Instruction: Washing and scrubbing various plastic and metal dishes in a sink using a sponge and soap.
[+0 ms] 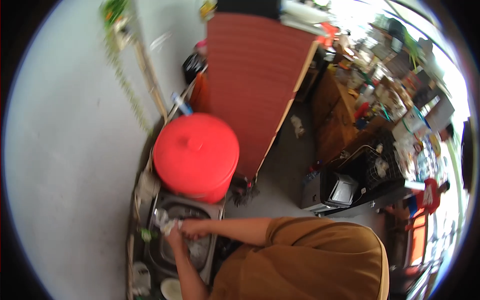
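Both hands are together over a stainless steel sink [204, 213]. My left hand [174, 235] comes up from the bottom of the picture, its fingers closed around a small whitish thing [167, 226], too blurred to name. Against it, from the right, my right hand [193, 229] is curled; whether it also grips something cannot be told. A clear, shiny shape [160, 216], perhaps part of a tap, lies just beyond the fingers. The basin below holds something pale and blurred. A small green item [146, 235] lies by the sink's wall-side rim.
A large red lidded bucket [197, 150] stands beside the sink, near a red panel [255, 82]. A pale bowl [171, 288] is at the sink's near end. The wall [75, 150] rises behind. Far right are a cluttered wooden cabinet [330, 112] and a person in red [430, 197].
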The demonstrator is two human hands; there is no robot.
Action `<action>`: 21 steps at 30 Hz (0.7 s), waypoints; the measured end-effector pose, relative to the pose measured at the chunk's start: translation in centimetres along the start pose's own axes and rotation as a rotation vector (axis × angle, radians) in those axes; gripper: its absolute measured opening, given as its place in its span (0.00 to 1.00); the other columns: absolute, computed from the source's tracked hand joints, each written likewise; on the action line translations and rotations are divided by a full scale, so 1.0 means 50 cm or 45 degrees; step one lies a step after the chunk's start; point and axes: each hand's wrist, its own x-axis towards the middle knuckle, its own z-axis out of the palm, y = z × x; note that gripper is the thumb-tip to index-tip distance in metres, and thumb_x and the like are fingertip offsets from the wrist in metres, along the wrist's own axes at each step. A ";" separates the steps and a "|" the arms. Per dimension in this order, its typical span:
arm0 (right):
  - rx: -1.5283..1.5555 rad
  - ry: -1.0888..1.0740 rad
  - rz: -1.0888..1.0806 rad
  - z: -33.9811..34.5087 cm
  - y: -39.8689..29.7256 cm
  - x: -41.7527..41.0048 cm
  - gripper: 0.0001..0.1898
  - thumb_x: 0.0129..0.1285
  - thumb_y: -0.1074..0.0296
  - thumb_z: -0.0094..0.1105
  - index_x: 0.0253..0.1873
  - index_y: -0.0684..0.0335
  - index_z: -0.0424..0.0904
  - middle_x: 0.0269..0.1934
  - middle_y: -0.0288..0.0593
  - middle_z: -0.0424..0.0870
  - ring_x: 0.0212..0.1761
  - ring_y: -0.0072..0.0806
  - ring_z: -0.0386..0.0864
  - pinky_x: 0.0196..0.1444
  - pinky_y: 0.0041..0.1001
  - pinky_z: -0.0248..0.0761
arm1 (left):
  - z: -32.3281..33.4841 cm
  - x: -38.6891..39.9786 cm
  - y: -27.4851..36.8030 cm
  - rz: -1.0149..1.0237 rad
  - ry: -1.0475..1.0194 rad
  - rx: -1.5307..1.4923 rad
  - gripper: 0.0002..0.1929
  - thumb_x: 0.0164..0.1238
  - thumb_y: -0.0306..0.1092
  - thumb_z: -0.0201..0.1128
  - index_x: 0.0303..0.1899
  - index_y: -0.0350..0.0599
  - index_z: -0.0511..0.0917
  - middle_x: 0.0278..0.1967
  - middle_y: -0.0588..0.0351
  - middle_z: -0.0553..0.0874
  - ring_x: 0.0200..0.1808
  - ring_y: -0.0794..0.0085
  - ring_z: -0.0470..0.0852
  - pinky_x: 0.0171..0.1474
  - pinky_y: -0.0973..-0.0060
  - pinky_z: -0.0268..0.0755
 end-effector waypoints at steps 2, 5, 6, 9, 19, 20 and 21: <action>-0.331 0.363 0.186 0.013 0.008 -0.024 0.11 0.68 0.63 0.50 0.29 0.55 0.67 0.20 0.31 0.65 0.14 0.16 0.56 0.12 0.18 0.46 | 0.011 -0.035 -0.002 0.024 0.041 0.200 0.12 0.62 0.32 0.68 0.45 0.39 0.81 0.35 0.58 0.85 0.33 0.73 0.83 0.34 0.72 0.74; -0.202 0.298 0.347 -0.067 0.040 -0.046 0.10 0.70 0.64 0.48 0.32 0.56 0.68 0.20 0.30 0.63 0.15 0.15 0.54 0.14 0.18 0.45 | 0.028 -0.056 -0.016 0.125 0.073 0.761 0.19 0.60 0.42 0.70 0.47 0.41 0.83 0.39 0.51 0.88 0.40 0.63 0.87 0.43 0.67 0.76; -0.262 0.219 0.385 -0.090 0.044 -0.052 0.08 0.71 0.64 0.46 0.34 0.55 0.68 0.20 0.29 0.62 0.15 0.15 0.53 0.15 0.18 0.46 | 0.008 -0.033 -0.059 0.135 0.049 0.921 0.21 0.60 0.48 0.67 0.49 0.43 0.83 0.45 0.45 0.87 0.46 0.57 0.86 0.48 0.65 0.76; -0.186 0.364 0.455 -0.170 0.081 -0.053 0.10 0.71 0.64 0.47 0.31 0.54 0.67 0.20 0.28 0.62 0.15 0.15 0.54 0.14 0.20 0.45 | -0.056 -0.009 -0.217 0.279 0.014 1.097 0.22 0.64 0.54 0.59 0.42 0.44 0.85 0.43 0.42 0.86 0.49 0.48 0.83 0.52 0.57 0.74; -0.646 0.729 0.638 -0.257 0.141 0.046 0.11 0.74 0.63 0.41 0.53 0.57 0.71 0.38 0.34 0.80 0.30 0.22 0.73 0.29 0.26 0.69 | -0.205 -0.008 -0.317 -0.350 0.201 1.636 0.13 0.64 0.37 0.58 0.45 0.44 0.84 0.48 0.45 0.85 0.51 0.52 0.84 0.51 0.56 0.76; -0.642 0.740 0.654 -0.257 0.145 0.050 0.11 0.74 0.63 0.41 0.53 0.57 0.71 0.38 0.34 0.80 0.30 0.22 0.73 0.29 0.26 0.69 | -0.222 0.012 -0.348 -0.270 0.275 1.846 0.12 0.65 0.35 0.57 0.44 0.46 0.84 0.47 0.49 0.85 0.50 0.55 0.84 0.50 0.57 0.76; -0.622 0.785 0.614 -0.252 0.150 0.052 0.11 0.75 0.62 0.41 0.55 0.57 0.69 0.42 0.36 0.80 0.32 0.24 0.75 0.29 0.28 0.71 | -0.231 0.027 -0.359 -0.279 0.252 1.842 0.12 0.65 0.35 0.57 0.44 0.46 0.84 0.47 0.49 0.85 0.50 0.55 0.84 0.50 0.57 0.76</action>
